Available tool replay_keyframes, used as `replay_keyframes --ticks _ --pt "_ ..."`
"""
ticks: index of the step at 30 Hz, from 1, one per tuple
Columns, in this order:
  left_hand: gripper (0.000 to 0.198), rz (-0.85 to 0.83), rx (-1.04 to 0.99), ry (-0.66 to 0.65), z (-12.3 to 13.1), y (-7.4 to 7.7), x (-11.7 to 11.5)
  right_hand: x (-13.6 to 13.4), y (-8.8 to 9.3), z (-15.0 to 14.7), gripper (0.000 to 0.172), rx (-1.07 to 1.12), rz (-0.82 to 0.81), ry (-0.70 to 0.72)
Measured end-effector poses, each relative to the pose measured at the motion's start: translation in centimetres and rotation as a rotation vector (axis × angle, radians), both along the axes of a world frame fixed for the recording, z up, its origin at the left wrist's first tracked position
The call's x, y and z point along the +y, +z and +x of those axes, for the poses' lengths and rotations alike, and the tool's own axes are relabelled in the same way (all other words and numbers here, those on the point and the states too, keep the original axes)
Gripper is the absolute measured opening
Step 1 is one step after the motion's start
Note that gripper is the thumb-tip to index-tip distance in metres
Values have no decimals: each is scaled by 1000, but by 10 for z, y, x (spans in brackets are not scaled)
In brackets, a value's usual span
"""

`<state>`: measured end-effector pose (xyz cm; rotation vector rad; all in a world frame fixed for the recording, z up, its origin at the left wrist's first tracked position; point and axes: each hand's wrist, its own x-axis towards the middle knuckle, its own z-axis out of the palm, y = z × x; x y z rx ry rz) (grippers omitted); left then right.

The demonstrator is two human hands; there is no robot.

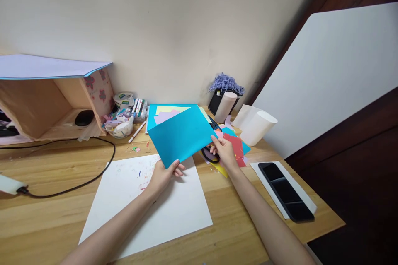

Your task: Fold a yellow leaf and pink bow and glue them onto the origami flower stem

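Blue sheet: here it is [183,132], up in the air between both hands, tilted, above the far edge of the white sheet [183,203] and in front of the paper stack [151,118].
Left grip: this one [166,174] has the near corner, thumb over the top, pinching it, the other fingers curled loosely beneath.
Right grip: and this one [224,153] pinches the right-hand corner between thumb and forefinger.
White sheet underneath: flat on the desk [226,215], speckled with coloured marks, the left forearm passing right over it.
Scissors: black handle [211,160] down among the coloured scraps [234,145], just beside the right hand, no fingers through it.
Done so far: the blue sheet is clear of the desk and secured at two corners.
Left over: edges look straight, and I see no cut, drawn line or glued piece on its face; early going, I'd judge, with any shaping yet undone.
Hard to call: whether that's one layer or two; I can't tell from here.
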<state>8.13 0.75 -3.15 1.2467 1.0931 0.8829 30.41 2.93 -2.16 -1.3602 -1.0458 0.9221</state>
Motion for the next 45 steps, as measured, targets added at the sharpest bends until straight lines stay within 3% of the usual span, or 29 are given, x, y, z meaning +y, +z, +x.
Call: replay_keyframes --ticks 2,7,9,13,18,27,37,40,45 --pt "41 12 -6 1 -1 -1 0 -4 -1 -13 39 47 -30 81" --pt "39 56 -10 -49 0 -1 -1 -23 -5 -52 32 19 -127 457" --pt "38 77 -9 -73 0 0 -2 -29 -6 -63 29 0 -119 500" --pt "37 90 -8 -76 3 1 -3 -33 -8 -69 29 -37 -112 472" --pt "39 88 30 -67 2 -2 -2 -25 -10 -55 28 -90 -108 437" --pt "38 108 116 -22 -2 -1 -1 -6 1 -4 30 -303 -75 141" --pt "38 120 103 -26 -4 -2 1 6 3 55 35 -213 72 -120" --pt "40 133 108 -97 -9 2 4 4 6 52 40 -137 27 -23" --pt "40 120 85 -141 -17 4 10 -4 8 28 37 -109 -174 334"
